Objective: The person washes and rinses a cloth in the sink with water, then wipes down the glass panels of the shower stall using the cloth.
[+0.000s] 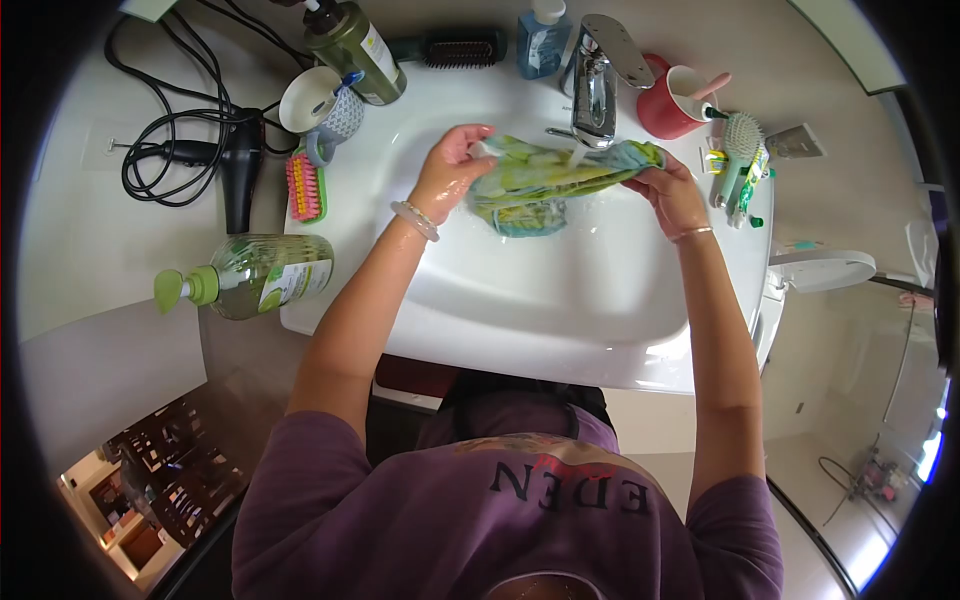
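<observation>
A wet green and yellow cloth (550,175) is stretched between my two hands over the white sink (560,290), beneath the chrome faucet (596,100). Water runs from the spout onto it. My left hand (452,172) is closed on the cloth's left end, wet, with a bracelet at the wrist. The right end is pinched in my right hand (672,192). The middle of the cloth sags into the basin.
Left of the sink are a hair dryer (240,170) with its cord, a pump bottle (275,273), a pink brush (304,186) and a patterned cup (340,115). Behind stand a green bottle (365,55) and a blue bottle (543,42). A red cup (668,105) and hairbrush (742,145) are right.
</observation>
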`<state>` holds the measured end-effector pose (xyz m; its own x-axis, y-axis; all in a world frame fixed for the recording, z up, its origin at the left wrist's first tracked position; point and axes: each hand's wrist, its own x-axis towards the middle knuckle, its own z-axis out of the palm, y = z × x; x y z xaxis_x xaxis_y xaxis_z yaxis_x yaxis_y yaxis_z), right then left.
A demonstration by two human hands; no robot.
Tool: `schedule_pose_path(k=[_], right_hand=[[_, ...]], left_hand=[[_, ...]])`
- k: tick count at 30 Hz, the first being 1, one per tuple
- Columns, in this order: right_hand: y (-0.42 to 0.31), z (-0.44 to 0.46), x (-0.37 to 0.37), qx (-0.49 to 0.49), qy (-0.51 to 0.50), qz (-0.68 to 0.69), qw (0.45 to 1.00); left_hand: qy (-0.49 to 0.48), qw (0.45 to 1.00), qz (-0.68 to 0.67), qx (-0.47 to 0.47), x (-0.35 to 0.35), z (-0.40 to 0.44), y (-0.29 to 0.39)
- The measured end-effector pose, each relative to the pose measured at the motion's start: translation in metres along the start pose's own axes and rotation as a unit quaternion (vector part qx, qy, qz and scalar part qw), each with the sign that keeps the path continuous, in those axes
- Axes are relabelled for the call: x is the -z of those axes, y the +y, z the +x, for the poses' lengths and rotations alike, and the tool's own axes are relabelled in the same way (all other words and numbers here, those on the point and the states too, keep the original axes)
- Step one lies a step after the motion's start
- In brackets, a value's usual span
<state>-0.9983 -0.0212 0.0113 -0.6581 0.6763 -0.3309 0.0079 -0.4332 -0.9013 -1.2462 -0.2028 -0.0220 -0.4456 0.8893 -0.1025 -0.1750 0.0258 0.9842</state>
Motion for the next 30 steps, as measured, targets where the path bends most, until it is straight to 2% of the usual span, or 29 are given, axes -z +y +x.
schedule_pose_path(k=[3, 4, 7, 8, 10, 11, 13, 14, 15, 16, 17, 18, 19, 20, 21, 23, 24, 25, 26, 27, 29, 30], right_hand=[[-0.015, -0.018, 0.004, 0.001, -0.097, 0.189, 0.977], [-0.026, -0.027, -0.006, -0.014, -0.094, 0.217, 0.971], [-0.037, -0.041, -0.028, 0.036, 0.005, -0.006, 0.999], [-0.037, -0.040, -0.029, 0.097, -0.001, -0.079, 0.992], [-0.047, -0.045, -0.026, 0.110, -0.004, -0.157, 0.981], [-0.055, -0.048, -0.026, 0.117, -0.006, -0.195, 0.974], [-0.066, -0.059, -0.023, 0.144, -0.027, -0.287, 0.946], [-0.066, -0.061, -0.013, 0.160, -0.038, -0.316, 0.934], [-0.066, -0.062, -0.005, 0.175, -0.051, -0.345, 0.921], [-0.061, -0.060, 0.001, 0.146, -0.046, -0.326, 0.933], [-0.059, -0.060, 0.005, 0.101, -0.036, -0.402, 0.909], [-0.057, -0.059, 0.009, 0.056, -0.026, -0.475, 0.878], [-0.053, -0.057, 0.015, 0.011, -0.015, -0.544, 0.839], [-0.030, -0.048, 0.032, 0.057, -0.060, -0.533, 0.842], [-0.013, -0.040, 0.035, 0.059, -0.062, -0.570, 0.817], [0.010, -0.030, 0.030, 0.061, -0.068, -0.640, 0.763], [0.016, -0.026, 0.013, 0.060, -0.014, -0.643, 0.763], [0.019, -0.020, -0.004, 0.092, 0.031, -0.708, 0.699], [0.021, -0.015, -0.023, 0.116, 0.073, -0.708, 0.693], [0.023, -0.010, -0.037, 0.139, 0.114, -0.707, 0.684], [0.036, 0.007, -0.048, 0.236, 0.086, -0.631, 0.734], [0.040, 0.015, -0.050, 0.282, 0.072, -0.588, 0.755]], left_hand=[[-0.020, 1.000, -0.001, 0.018, -0.012, 0.012, -0.023], [-0.007, 0.999, 0.030, 0.034, -0.020, 0.017, -0.030], [-0.062, 0.994, 0.051, 0.079, -0.049, 0.035, -0.045], [-0.092, 0.991, 0.045, 0.082, -0.059, 0.041, -0.049], [-0.152, 0.984, 0.033, 0.090, -0.077, 0.051, -0.053], [-0.190, 0.965, 0.148, 0.103, -0.084, 0.057, -0.054], [-0.255, 0.885, 0.369, 0.127, -0.094, 0.061, -0.037], [-0.267, 0.839, 0.432, 0.194, -0.095, 0.060, -0.019], [-0.293, 0.803, 0.489, 0.170, -0.092, 0.064, -0.020], [-0.317, 0.763, 0.544, 0.144, -0.088, 0.071, -0.021], [-0.339, 0.718, 0.596, 0.119, -0.083, 0.074, -0.021], [-0.308, 0.738, 0.589, 0.117, -0.082, 0.072, -0.004], [-0.278, 0.812, 0.503, 0.103, -0.074, 0.071, -0.005], [-0.244, 0.874, 0.410, 0.088, -0.065, 0.070, -0.008], [-0.207, 0.924, 0.313, 0.072, -0.058, 0.069, -0.010], [-0.224, 0.912, 0.340, -0.048, -0.058, 0.058, -0.005], [-0.243, 0.895, 0.358, -0.110, -0.059, 0.054, -0.005], [-0.260, 0.874, 0.374, -0.171, -0.060, 0.049, -0.006], [-0.277, 0.864, 0.399, -0.134, -0.066, 0.041, 0.010], [-0.269, 0.883, 0.360, -0.135, -0.066, 0.040, 0.011], [-0.249, 0.918, 0.279, -0.133, -0.065, 0.036, 0.009], [-0.264, 0.952, 0.148, -0.036, -0.064, 0.037, 0.009]])
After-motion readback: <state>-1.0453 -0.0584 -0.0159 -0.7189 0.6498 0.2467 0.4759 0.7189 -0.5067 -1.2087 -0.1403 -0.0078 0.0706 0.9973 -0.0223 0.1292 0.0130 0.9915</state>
